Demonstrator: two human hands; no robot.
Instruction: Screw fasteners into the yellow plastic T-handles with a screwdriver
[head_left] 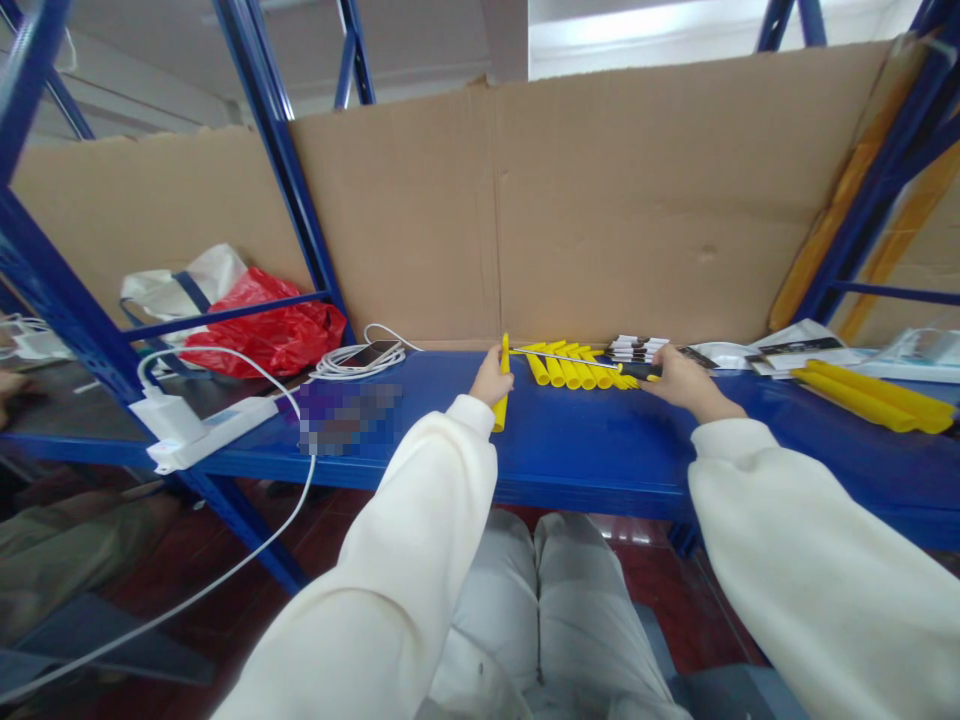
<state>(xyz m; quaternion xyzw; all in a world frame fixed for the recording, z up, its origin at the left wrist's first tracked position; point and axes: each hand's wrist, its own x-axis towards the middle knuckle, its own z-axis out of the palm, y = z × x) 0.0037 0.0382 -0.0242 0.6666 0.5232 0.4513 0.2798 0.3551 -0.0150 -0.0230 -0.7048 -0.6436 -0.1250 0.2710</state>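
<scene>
My left hand (pixel 491 380) is closed around a yellow plastic tube-shaped piece (pixel 500 414), held upright above the blue shelf. A screwdriver (pixel 637 370) with a black and yellow handle is gripped in my right hand (pixel 682 384). Its long metal shaft points left, and the tip meets or nearly meets the upper part of the yellow piece; the exact contact is too small to make out. Behind and below the shaft, several similar yellow tubes (pixel 573 378) lie side by side in a row. Small yellow parts (pixel 624 381) lie at the row's right end, near my right hand.
Black-and-white packets (pixel 628 346) stand against the cardboard wall (pixel 637 200). Larger yellow tubes (pixel 874 396) lie on the right. Leftward are a coiled white cable (pixel 352 364), a red plastic bag (pixel 270 325) and a white power strip (pixel 217 430). Blue posts (pixel 292 170) frame the shelf (pixel 592 455).
</scene>
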